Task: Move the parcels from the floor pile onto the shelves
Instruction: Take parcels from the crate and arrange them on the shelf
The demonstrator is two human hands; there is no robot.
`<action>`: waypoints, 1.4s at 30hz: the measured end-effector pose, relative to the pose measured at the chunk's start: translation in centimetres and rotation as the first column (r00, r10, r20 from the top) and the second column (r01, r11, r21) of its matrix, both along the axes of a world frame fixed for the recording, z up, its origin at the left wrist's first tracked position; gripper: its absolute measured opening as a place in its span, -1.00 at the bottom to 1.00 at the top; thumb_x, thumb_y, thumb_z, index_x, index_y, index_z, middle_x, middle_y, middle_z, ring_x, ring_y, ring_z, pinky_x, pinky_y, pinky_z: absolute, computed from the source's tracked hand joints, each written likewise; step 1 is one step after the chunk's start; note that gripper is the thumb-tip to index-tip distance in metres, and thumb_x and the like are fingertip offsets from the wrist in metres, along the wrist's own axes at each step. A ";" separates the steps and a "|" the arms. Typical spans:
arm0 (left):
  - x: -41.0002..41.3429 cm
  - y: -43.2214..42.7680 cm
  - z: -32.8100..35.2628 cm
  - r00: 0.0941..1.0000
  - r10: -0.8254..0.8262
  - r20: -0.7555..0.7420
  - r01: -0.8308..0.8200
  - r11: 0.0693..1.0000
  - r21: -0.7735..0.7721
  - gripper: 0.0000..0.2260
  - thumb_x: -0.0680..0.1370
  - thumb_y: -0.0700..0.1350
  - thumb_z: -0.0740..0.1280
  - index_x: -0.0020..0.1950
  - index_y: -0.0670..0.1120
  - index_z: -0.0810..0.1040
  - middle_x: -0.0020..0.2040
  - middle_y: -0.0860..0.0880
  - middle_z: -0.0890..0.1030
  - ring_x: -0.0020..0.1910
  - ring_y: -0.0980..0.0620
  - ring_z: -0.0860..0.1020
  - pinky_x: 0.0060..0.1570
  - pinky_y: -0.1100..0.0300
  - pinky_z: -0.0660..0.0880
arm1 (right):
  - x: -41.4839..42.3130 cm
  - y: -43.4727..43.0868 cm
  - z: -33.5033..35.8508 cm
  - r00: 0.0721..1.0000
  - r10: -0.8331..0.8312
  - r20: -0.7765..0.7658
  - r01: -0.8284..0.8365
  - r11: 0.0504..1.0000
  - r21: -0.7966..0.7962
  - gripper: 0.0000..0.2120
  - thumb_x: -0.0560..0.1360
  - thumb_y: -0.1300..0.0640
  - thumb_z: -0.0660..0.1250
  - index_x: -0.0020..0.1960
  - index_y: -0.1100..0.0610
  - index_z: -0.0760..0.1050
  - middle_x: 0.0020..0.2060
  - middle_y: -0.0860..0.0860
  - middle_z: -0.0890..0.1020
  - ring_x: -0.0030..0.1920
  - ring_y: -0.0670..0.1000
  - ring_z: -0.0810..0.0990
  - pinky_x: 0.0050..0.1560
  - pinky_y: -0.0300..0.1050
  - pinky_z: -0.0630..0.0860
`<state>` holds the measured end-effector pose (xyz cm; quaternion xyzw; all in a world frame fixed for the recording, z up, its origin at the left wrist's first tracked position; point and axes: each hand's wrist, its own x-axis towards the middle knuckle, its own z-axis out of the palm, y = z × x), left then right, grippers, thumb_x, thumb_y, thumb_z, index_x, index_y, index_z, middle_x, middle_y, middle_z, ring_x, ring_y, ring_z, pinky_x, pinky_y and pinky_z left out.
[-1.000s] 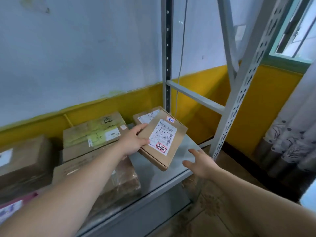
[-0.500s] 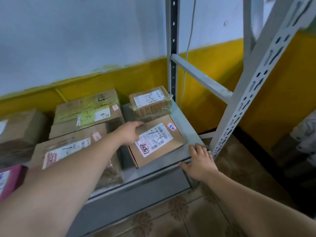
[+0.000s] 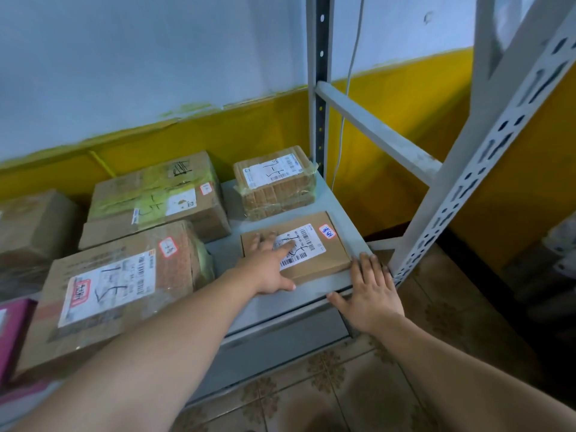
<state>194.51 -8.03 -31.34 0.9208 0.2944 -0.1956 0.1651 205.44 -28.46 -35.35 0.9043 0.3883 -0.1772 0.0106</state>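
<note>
A flat cardboard parcel (image 3: pixel 327 257) lies on the grey metal shelf (image 3: pixel 321 283) near its front right corner. The left hand (image 3: pixel 269 265) rests flat on its label, fingers straight. The right hand (image 3: pixel 369 291) lies spread on the shelf's front edge, holding nothing.

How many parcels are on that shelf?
6: flat box under left hand, taped bundle behind it, rear box and front box to their left, brown box and pink box far left; more may be hidden.

Matt brown cardboard parcel (image 3: pixel 327 255) — white paper label, smooth grey painted-metal shelf (image 3: pixel 321 283), glossy tape-wrapped box (image 3: pixel 274 188)
</note>
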 end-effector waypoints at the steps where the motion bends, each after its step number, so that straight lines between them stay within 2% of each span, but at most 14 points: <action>1: 0.2 0.2 -0.2 1.000 -0.005 0.011 0.005 1.000 0.005 -0.12 0.39 0.19 0.46 0.56 0.24 -0.01 0.59 0.03 -0.21 0.55 -0.15 -0.24 0.46 -0.24 0.08 | -0.1 -0.1 -0.2 1.000 -0.005 0.004 0.005 1.000 0.002 -0.10 0.52 -0.44 -0.20 0.56 0.16 -0.39 0.56 0.11 -0.33 0.53 0.09 -0.41 0.50 0.06 -0.37; 5: 0.6 0.3 -0.4 1.000 -0.008 0.013 0.008 1.000 0.019 -0.14 0.41 0.19 0.45 0.56 0.24 -0.01 0.59 0.04 -0.20 0.55 -0.11 -0.24 0.45 -0.26 0.08 | -0.1 -0.3 -0.5 1.000 -0.011 -0.010 0.011 1.000 0.022 -0.10 0.51 -0.45 -0.23 0.56 0.16 -0.41 0.55 0.09 -0.36 0.47 0.03 -0.49 0.50 0.04 -0.40; 10: 0.2 -0.4 0.0 1.000 0.013 0.009 -0.014 1.000 0.004 -0.16 0.43 0.20 0.43 0.57 0.22 -0.01 0.60 0.01 -0.18 0.56 -0.10 -0.22 0.45 -0.26 0.06 | 0.4 -0.2 -0.1 0.998 -0.015 -0.056 0.016 0.999 0.029 -0.09 0.52 -0.45 -0.13 0.58 0.13 -0.34 0.57 0.06 -0.30 0.54 0.05 -0.39 0.49 0.03 -0.36; 12: -0.3 -0.6 0.4 1.000 0.031 0.004 -0.031 0.999 -0.014 -0.16 0.43 0.21 0.42 0.57 0.20 0.00 0.60 -0.02 -0.15 0.56 -0.10 -0.19 0.48 -0.19 0.04 | 0.7 -0.2 0.7 0.995 -0.024 -0.101 0.031 0.998 0.062 -0.10 0.53 -0.41 0.00 0.60 0.11 -0.26 0.60 0.04 -0.20 0.57 0.06 -0.30 0.52 0.03 -0.27; 16: -1.6 -1.1 2.6 0.999 0.036 -0.027 -0.036 0.999 0.007 -0.18 0.45 0.26 0.37 0.58 0.18 0.00 0.60 -0.04 -0.08 0.57 -0.11 -0.11 0.48 -0.17 0.05 | 1.6 0.1 3.5 0.977 -0.076 -0.201 0.102 0.988 0.119 -0.16 0.52 -0.27 0.23 0.59 0.06 -0.09 0.57 0.04 0.08 0.57 0.11 0.00 0.55 0.12 0.05; 20: -3.6 -1.6 7.0 0.999 0.002 0.048 -0.003 0.999 0.037 -0.26 0.51 0.21 0.34 0.58 0.11 0.04 0.60 -0.03 0.00 0.56 -0.08 -0.01 0.51 -0.07 0.04 | 1.5 2.0 8.2 0.993 -0.029 -0.116 0.043 0.992 0.119 -0.20 0.52 -0.29 0.23 0.58 0.01 -0.04 0.56 0.06 0.14 0.56 0.16 0.07 0.52 0.20 0.13; 24: -7.8 -2.3 12.6 0.990 -0.006 0.142 -0.003 0.998 0.063 -0.32 0.55 0.15 0.31 0.58 0.09 0.07 0.60 -0.02 0.01 0.57 -0.07 0.00 0.52 -0.03 0.01 | -1.5 5.1 14.2 0.998 0.059 0.013 -0.060 0.983 0.171 -0.23 0.53 -0.32 0.20 0.58 0.04 0.07 0.54 0.09 0.21 0.53 0.16 0.17 0.49 0.14 0.18; 28: -14.8 -2.2 16.9 0.972 0.011 0.235 -0.039 0.992 0.116 -0.35 0.56 0.11 0.32 0.58 0.04 0.11 0.59 -0.03 0.08 0.55 -0.01 0.07 0.50 0.09 0.06 | -7.3 8.7 19.7 0.984 0.168 0.056 -0.177 0.956 0.236 -0.26 0.54 -0.30 0.19 0.57 0.08 0.12 0.51 0.15 0.27 0.49 0.18 0.23 0.45 0.11 0.22; 31: -22.3 -1.8 19.6 0.953 0.060 0.296 -0.108 0.983 0.150 -0.37 0.55 0.07 0.34 0.56 0.02 0.17 0.54 -0.01 0.21 0.49 -0.02 0.21 0.39 0.19 0.19 | -13.7 11.6 22.8 0.963 0.257 0.082 -0.270 0.921 0.282 -0.28 0.54 -0.29 0.19 0.54 0.11 0.18 0.47 0.16 0.32 0.46 0.19 0.28 0.41 0.10 0.28; 34: -31.0 -0.8 21.0 0.930 0.157 0.333 -0.218 0.964 0.155 -0.38 0.54 0.06 0.36 0.54 0.02 0.22 0.50 -0.01 0.30 0.44 -0.03 0.30 0.40 0.14 0.23 | -21.2 14.7 24.9 0.938 0.327 0.116 -0.347 0.888 0.302 -0.24 0.52 -0.33 0.19 0.57 0.05 0.15 0.53 0.11 0.26 0.49 0.17 0.27 0.44 0.10 0.29; 36: -37.2 -0.1 21.3 0.906 0.249 0.342 -0.314 0.938 0.149 -0.38 0.54 0.08 0.35 0.55 0.05 0.20 0.52 0.01 0.25 0.47 -0.03 0.27 0.44 0.04 0.23 | -26.6 16.6 25.9 0.912 0.388 0.132 -0.410 0.859 0.306 -0.25 0.53 -0.33 0.18 0.58 0.04 0.15 0.55 0.09 0.23 0.51 0.15 0.25 0.45 0.08 0.27; 39: -46.4 0.3 21.2 0.863 0.371 0.342 -0.439 0.887 0.146 -0.38 0.55 0.09 0.34 0.55 0.07 0.18 0.53 0.02 0.24 0.46 -0.02 0.27 0.41 0.09 0.25 | -34.8 19.7 26.5 0.861 0.493 0.126 -0.504 0.794 0.341 -0.37 0.55 -0.29 0.19 0.46 0.09 0.31 0.45 0.12 0.39 0.39 0.16 0.38 0.31 0.04 0.38; 42: -54.6 0.7 21.1 0.801 0.499 0.329 -0.561 0.819 0.124 -0.37 0.54 0.13 0.34 0.55 0.10 0.17 0.53 0.02 0.25 0.45 -0.03 0.28 0.40 0.08 0.27 | -42.4 22.7 26.4 0.796 0.595 0.106 -0.592 0.732 0.336 -0.31 0.53 -0.32 0.19 0.52 0.06 0.24 0.44 0.12 0.40 0.37 0.16 0.42 0.30 0.05 0.43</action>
